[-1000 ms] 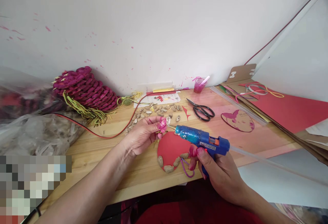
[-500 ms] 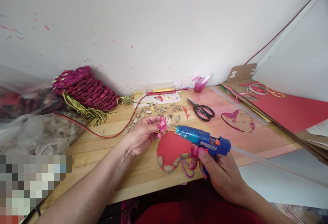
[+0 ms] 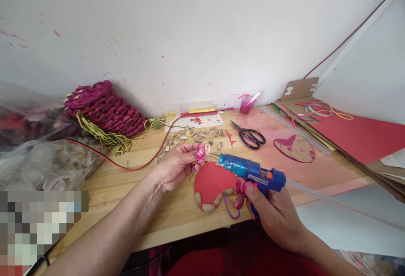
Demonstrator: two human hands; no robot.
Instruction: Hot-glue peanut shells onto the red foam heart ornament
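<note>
My right hand (image 3: 268,208) is wrapped round the grip of a blue hot glue gun (image 3: 243,167), a clear glue stick (image 3: 335,202) trailing from its back. A pale peanut shell (image 3: 207,148) is pinched between the pink-stained fingertips of my left hand (image 3: 180,162). The gun's metal nozzle points at this shell, at or very near its edge. Below both hands, a red card shape (image 3: 211,181) lies on the table, with several peanut shells (image 3: 208,208) along its near edge. A purple cord loop (image 3: 232,213) sticks out at its right; my left hand and the gun cover its far side.
Loose peanut shells (image 3: 202,134) are scattered behind my left hand. Black scissors (image 3: 249,135), a cup of pink paint (image 3: 247,105) and a stained cardboard heart (image 3: 295,148) stand or lie farther right. A magenta shell stack (image 3: 107,109) leans at left. A red-black wire (image 3: 126,167) crosses the table.
Almost nothing differs. The glue gun has shifted very slightly right, while the peanut shell stays pinched in my left hand near the nozzle.
</note>
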